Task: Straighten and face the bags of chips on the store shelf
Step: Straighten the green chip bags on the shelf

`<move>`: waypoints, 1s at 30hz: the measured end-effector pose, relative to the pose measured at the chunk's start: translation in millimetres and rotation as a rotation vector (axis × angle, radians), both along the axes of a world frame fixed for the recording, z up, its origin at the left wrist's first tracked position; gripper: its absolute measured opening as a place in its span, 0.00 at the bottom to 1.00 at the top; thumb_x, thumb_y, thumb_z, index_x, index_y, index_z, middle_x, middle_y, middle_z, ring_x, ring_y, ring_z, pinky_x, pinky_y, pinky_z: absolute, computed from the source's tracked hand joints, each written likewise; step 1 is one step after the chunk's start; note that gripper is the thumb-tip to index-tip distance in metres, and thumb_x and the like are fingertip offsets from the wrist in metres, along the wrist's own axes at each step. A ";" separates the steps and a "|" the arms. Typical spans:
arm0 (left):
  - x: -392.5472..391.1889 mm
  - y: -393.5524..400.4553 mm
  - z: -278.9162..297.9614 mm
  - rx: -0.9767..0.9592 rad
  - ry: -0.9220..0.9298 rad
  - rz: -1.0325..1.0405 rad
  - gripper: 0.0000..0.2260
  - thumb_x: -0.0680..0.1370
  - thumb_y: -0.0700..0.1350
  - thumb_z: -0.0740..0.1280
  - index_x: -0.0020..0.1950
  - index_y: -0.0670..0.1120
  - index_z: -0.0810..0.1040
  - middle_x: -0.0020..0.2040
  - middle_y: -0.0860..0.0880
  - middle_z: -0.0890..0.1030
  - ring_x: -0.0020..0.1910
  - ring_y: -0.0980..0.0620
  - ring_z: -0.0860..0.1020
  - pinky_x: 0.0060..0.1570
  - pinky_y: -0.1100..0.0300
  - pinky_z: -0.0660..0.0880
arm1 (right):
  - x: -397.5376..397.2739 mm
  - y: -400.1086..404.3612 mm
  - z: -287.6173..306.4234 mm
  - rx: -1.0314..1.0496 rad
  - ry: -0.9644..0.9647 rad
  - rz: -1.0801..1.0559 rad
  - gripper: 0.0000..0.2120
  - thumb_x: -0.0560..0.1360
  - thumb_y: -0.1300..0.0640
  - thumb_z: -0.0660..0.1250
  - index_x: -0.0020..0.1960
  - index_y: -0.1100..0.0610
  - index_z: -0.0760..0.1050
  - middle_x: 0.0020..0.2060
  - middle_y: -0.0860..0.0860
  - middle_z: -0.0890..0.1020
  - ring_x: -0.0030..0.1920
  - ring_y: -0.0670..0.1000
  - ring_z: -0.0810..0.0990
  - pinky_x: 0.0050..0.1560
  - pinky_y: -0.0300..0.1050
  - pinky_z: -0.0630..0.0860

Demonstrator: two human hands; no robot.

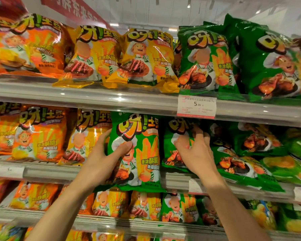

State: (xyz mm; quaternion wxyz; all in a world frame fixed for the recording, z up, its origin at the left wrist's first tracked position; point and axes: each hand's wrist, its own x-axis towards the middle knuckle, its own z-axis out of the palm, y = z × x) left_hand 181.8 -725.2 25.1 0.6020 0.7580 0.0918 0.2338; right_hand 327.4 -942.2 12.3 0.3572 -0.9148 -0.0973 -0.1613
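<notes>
Store shelving fills the view, four tiers packed with orange, yellow and green bags of chips. On the top shelf (pixel 111 100) a white price tag (pixel 196 106) reading 5.90 hangs on the front rail below a row of green bags (pixel 205 61). Down at the second shelf (pixel 47 172), the left hand (pixel 103 158) grips a green bag (pixel 139 150) by its left edge, thumb pressed on the front, fingers curled behind; the bag stands upright with its bottom hanging over the shelf rail. Just beside it, the right hand (pixel 195 150) rests with fingers spread on a neighbouring green bag (pixel 174 146), which sits further back and partly in shadow.
</notes>
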 end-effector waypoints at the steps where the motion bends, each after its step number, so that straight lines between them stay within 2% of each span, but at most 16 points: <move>1: 0.0 1.2 0.1 -0.004 0.001 0.004 0.28 0.69 0.58 0.69 0.67 0.62 0.65 0.47 0.63 0.83 0.42 0.67 0.83 0.34 0.75 0.75 | 0.7 2.8 -2.7 0.008 -0.069 -0.016 0.37 0.75 0.38 0.67 0.76 0.53 0.58 0.73 0.57 0.63 0.64 0.65 0.74 0.61 0.58 0.75; 4: 0.4 3.2 0.4 -0.009 0.001 0.013 0.25 0.72 0.56 0.70 0.66 0.62 0.66 0.44 0.63 0.83 0.40 0.66 0.83 0.33 0.75 0.75 | 7.5 15.8 -7.1 -0.010 -0.182 -0.070 0.35 0.77 0.40 0.65 0.76 0.57 0.58 0.74 0.61 0.61 0.65 0.69 0.72 0.64 0.63 0.71; 6: 1.3 2.3 0.1 0.001 -0.004 0.007 0.27 0.70 0.58 0.70 0.66 0.62 0.65 0.47 0.62 0.83 0.42 0.66 0.83 0.35 0.73 0.76 | 14.3 26.1 -9.7 -0.007 -0.208 -0.085 0.36 0.77 0.42 0.65 0.77 0.58 0.58 0.76 0.63 0.58 0.65 0.70 0.72 0.65 0.63 0.69; 8: 2.1 0.3 -0.6 0.018 -0.004 0.006 0.30 0.67 0.61 0.69 0.67 0.63 0.65 0.49 0.62 0.83 0.44 0.66 0.83 0.38 0.71 0.76 | 26.0 34.2 -18.1 -0.082 -0.198 -0.077 0.36 0.77 0.37 0.59 0.77 0.57 0.59 0.78 0.62 0.54 0.72 0.68 0.65 0.69 0.65 0.66; 10: 4.5 1.0 -3.9 0.040 -0.005 0.006 0.33 0.65 0.63 0.68 0.69 0.62 0.65 0.52 0.62 0.82 0.46 0.64 0.83 0.47 0.65 0.78 | 37.5 36.2 -27.8 -0.155 -0.086 -0.114 0.44 0.73 0.29 0.49 0.78 0.58 0.60 0.79 0.60 0.52 0.76 0.63 0.56 0.73 0.65 0.59; 12: 8.0 1.9 -6.8 0.068 -0.004 0.001 0.34 0.68 0.63 0.69 0.72 0.60 0.65 0.57 0.60 0.81 0.52 0.60 0.83 0.55 0.57 0.79 | 42.5 30.9 -35.2 -0.044 0.087 -0.156 0.53 0.70 0.23 0.55 0.81 0.60 0.50 0.79 0.61 0.53 0.77 0.62 0.56 0.76 0.63 0.54; 14: 11.2 2.1 -9.5 0.071 -0.009 0.001 0.32 0.72 0.60 0.71 0.74 0.59 0.64 0.60 0.58 0.81 0.53 0.59 0.83 0.53 0.59 0.79 | 44.1 24.2 -39.6 0.030 0.168 -0.163 0.59 0.67 0.22 0.61 0.80 0.62 0.48 0.77 0.63 0.60 0.76 0.62 0.61 0.75 0.61 0.59; 16: 14.1 1.7 -12.2 0.041 -0.021 0.000 0.29 0.74 0.57 0.71 0.73 0.59 0.64 0.57 0.59 0.82 0.51 0.61 0.83 0.46 0.66 0.78 | 45.2 18.9 -40.1 0.046 0.185 -0.157 0.56 0.65 0.22 0.64 0.75 0.65 0.61 0.70 0.63 0.69 0.71 0.64 0.68 0.69 0.59 0.68; 18: 14.8 1.0 -13.4 0.039 -0.025 0.009 0.29 0.74 0.56 0.72 0.73 0.59 0.65 0.56 0.59 0.83 0.50 0.61 0.84 0.46 0.65 0.77 | 44.5 17.9 -34.3 0.087 0.157 -0.145 0.48 0.68 0.26 0.66 0.69 0.66 0.69 0.66 0.64 0.72 0.67 0.65 0.71 0.65 0.58 0.71; 20: 15.1 1.4 -14.5 0.040 -0.026 0.014 0.29 0.74 0.56 0.72 0.73 0.60 0.65 0.57 0.58 0.83 0.52 0.59 0.84 0.49 0.62 0.78 | 42.9 20.5 -26.7 0.138 0.106 -0.115 0.49 0.68 0.27 0.64 0.71 0.65 0.66 0.67 0.65 0.71 0.68 0.66 0.69 0.66 0.59 0.70; 22: 15.1 2.1 -15.0 0.037 -0.024 0.011 0.28 0.75 0.55 0.71 0.73 0.59 0.65 0.58 0.57 0.82 0.52 0.59 0.84 0.47 0.64 0.78 | 42.0 25.1 -22.7 0.209 0.058 -0.080 0.55 0.63 0.26 0.59 0.77 0.62 0.56 0.69 0.64 0.68 0.68 0.66 0.68 0.67 0.59 0.70; 24: 14.8 2.1 -15.6 0.048 -0.028 0.008 0.28 0.76 0.55 0.71 0.73 0.59 0.64 0.59 0.58 0.82 0.53 0.60 0.83 0.44 0.67 0.77 | 43.1 28.7 -23.1 0.189 0.050 -0.062 0.54 0.66 0.28 0.63 0.78 0.63 0.53 0.69 0.65 0.66 0.69 0.67 0.67 0.68 0.59 0.68; 25: 14.2 2.1 -16.0 0.051 -0.027 0.003 0.28 0.76 0.55 0.71 0.73 0.59 0.64 0.59 0.58 0.82 0.53 0.60 0.83 0.45 0.67 0.77 | 47.8 28.5 -27.4 0.131 0.070 -0.065 0.50 0.71 0.31 0.66 0.77 0.63 0.54 0.69 0.65 0.65 0.69 0.68 0.66 0.69 0.58 0.66; 27: 13.8 3.1 -17.5 0.057 -0.024 -0.007 0.28 0.76 0.55 0.71 0.73 0.58 0.65 0.59 0.59 0.82 0.54 0.62 0.82 0.47 0.67 0.77 | 48.0 24.6 -27.3 0.045 0.165 -0.055 0.42 0.74 0.32 0.64 0.72 0.66 0.66 0.69 0.66 0.68 0.70 0.67 0.67 0.71 0.57 0.64; 28: 13.3 3.4 -18.0 0.061 -0.024 -0.006 0.27 0.76 0.54 0.71 0.73 0.59 0.64 0.59 0.60 0.81 0.54 0.63 0.82 0.47 0.68 0.76 | 48.1 22.2 -26.4 0.058 0.196 -0.038 0.41 0.74 0.29 0.62 0.66 0.66 0.72 0.65 0.65 0.72 0.67 0.65 0.69 0.70 0.55 0.65; 30: 13.7 4.9 -20.7 0.059 -0.027 -0.003 0.27 0.77 0.54 0.70 0.73 0.60 0.64 0.59 0.60 0.81 0.55 0.62 0.82 0.48 0.67 0.77 | 46.1 17.4 -24.7 0.219 0.239 -0.005 0.41 0.71 0.26 0.61 0.61 0.64 0.72 0.57 0.60 0.76 0.61 0.61 0.73 0.66 0.51 0.68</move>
